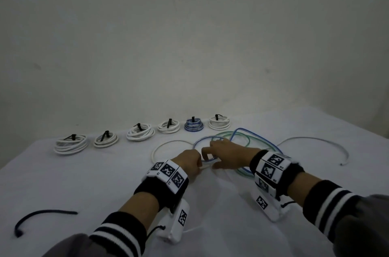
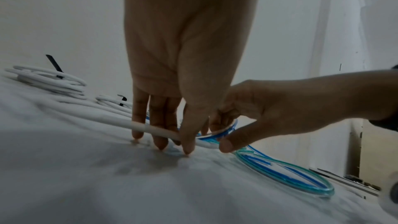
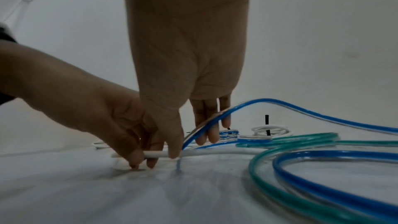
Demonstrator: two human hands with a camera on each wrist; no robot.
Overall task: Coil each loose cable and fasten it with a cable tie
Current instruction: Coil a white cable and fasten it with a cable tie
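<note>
- Your left hand (image 1: 188,162) and right hand (image 1: 227,152) meet at the middle of the white-covered surface (image 1: 105,183), nearly touching, both reaching down onto the loose cables.
- Left hand: thumb and fingers curl round the white cable (image 2: 155,129) and pinch it just above the cloth, fingertips down on the surface.
- Right hand: index and thumb close on the blue cable (image 3: 254,103), a strand of which passes across the fingers (image 3: 213,135); the thumb tip also presses down beside the white cable.
- White cable: from the pinch it runs away to the left in a flat open loop (image 1: 168,143) lying on the surface, the long axis of the held stretch roughly left-right.
- Blue cable: lies in wide flat loops to the right of your hands, one strand arching up off the surface toward the right fingers.
- Green cable (image 1: 242,137): loops overlap the blue ones, flat on the surface, under and behind your right hand.
- Row of six finished coils (image 1: 139,133) at the far edge of the surface, five white and one blue, each with a black cable tie (image 1: 138,127) whose tail stands up.
- Grey-white cable (image 1: 315,141) arcs at far right, well apart from the hands; dark cable (image 1: 42,214) lies at near left.
- No containers seen.
</note>
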